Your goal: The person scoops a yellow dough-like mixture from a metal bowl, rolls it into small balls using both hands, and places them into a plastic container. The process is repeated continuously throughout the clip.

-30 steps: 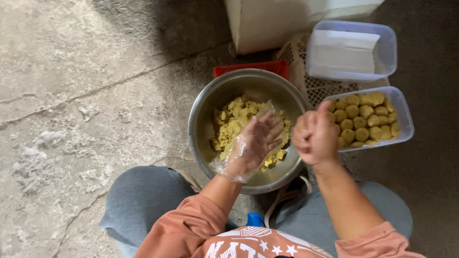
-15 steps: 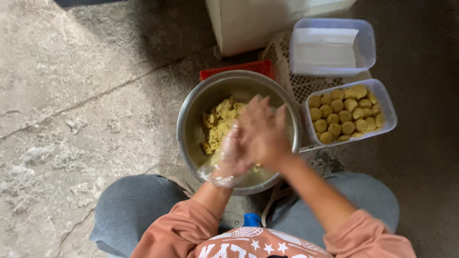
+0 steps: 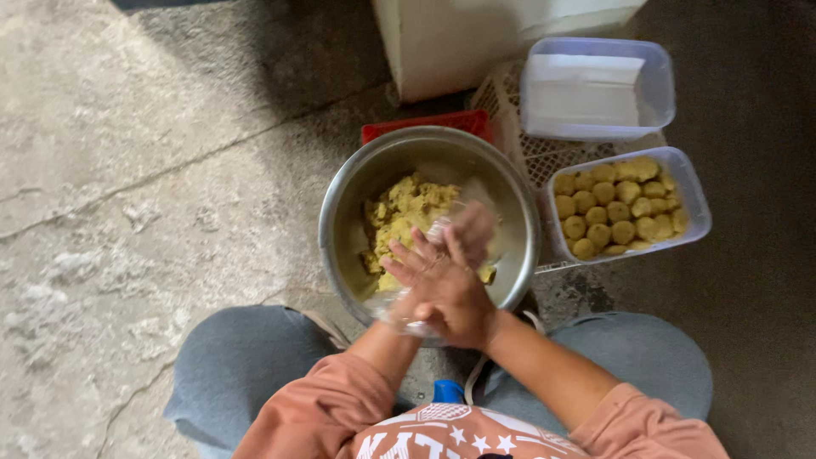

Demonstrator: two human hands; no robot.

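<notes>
My bare right hand [image 3: 442,285] lies flat, fingers spread, pressed over my plastic-gloved left hand [image 3: 459,234] above the steel bowl [image 3: 340,212] of yellow dough [image 3: 399,208]; anything clasped between is hidden. Cracked concrete floor [image 3: 127,170] below.

The right hand [image 3: 446,285] is lying flat over the left hand [image 3: 459,234] at frame centre, so most of that plastic-gloved hand and whatever's pressed between the palms isn't showing, and the fingertips are coming out motion-blurred. They're also covering part of the yellow dough [image 3: 399,217] in the metal bowl [image 3: 340,212]. The white box [image 3: 476,42] is getting cut off by the top edge, and the person's shirt [image 3: 459,433] by the bottom.
</notes>
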